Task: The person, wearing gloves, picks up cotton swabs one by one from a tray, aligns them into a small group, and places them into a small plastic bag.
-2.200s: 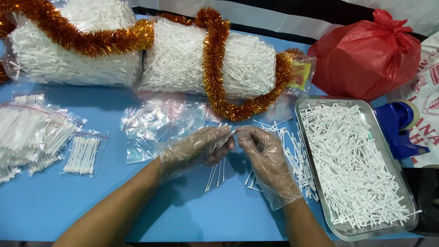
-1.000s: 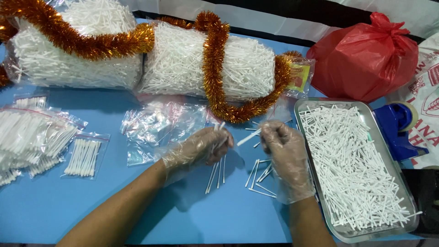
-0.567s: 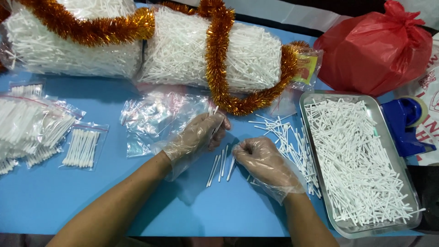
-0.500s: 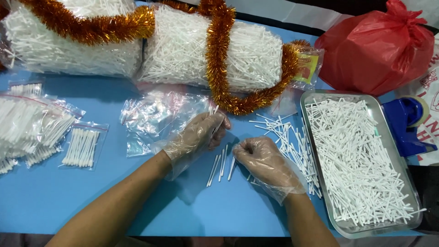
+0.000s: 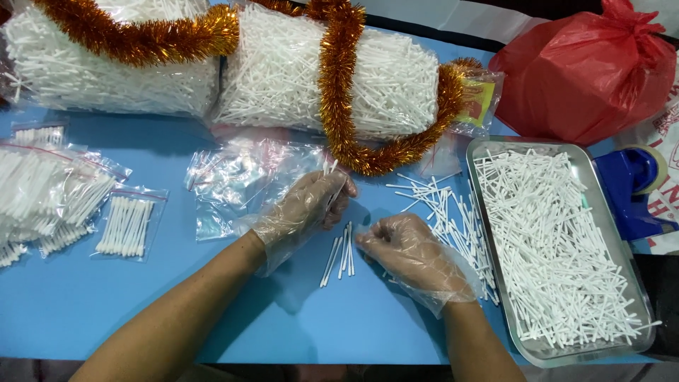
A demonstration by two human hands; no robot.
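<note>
Left hand (image 5: 311,205) grips swabs (image 5: 329,168) — right hand (image 5: 407,247) (gloved) touches loose swabs (image 5: 341,252).

Open room lay toward the near edge of the blue table (image 5: 85,318); everything else hemmed it in.
Beyond the small row of swabs (image 5: 339,253), empty plastic bags (image 5: 240,180) and tinsel-wrapped swab bundles (image 5: 332,71) blocked the far side. Right of the row, loose swabs (image 5: 445,212) and the metal tray (image 5: 622,283) barred passage. Left of it, filled bags (image 5: 127,226) stood well apart.
</note>
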